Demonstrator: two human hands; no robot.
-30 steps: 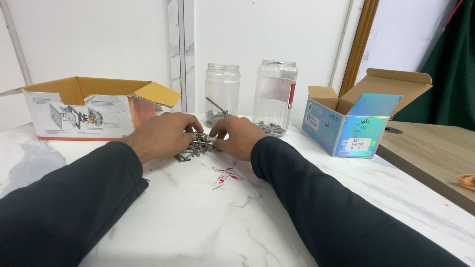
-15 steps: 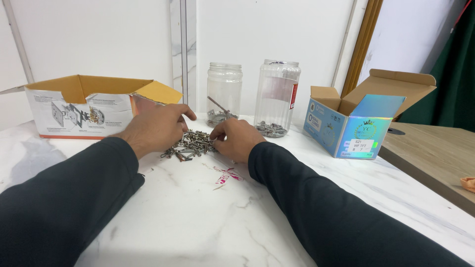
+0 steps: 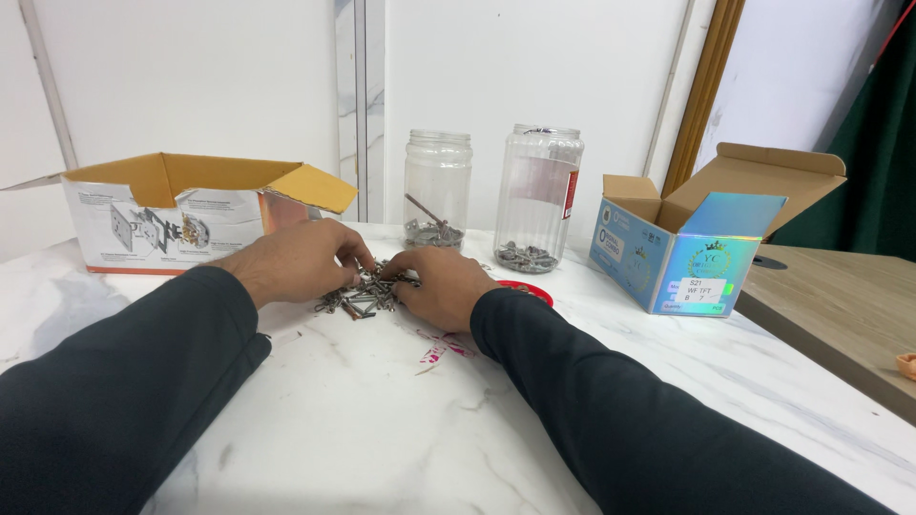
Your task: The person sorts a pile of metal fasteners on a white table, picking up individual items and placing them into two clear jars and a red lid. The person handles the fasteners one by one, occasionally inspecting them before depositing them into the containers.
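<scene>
Centrally on the worktop (image 3: 382, 429), left hand (image 3: 301, 262) and right hand (image 3: 441, 286) flank the screw pile (image 3: 367, 294), fingers curled into it; exact grip unclear. Two jars (image 3: 437, 189) stand behind, open boxes (image 3: 191, 210) toward both side edges.

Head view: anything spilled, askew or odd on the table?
Yes. Screws lie in a loose pile on the marble table between the left hand and right hand, not in the jars. A pink smear marks the marble near the right hand.
</scene>
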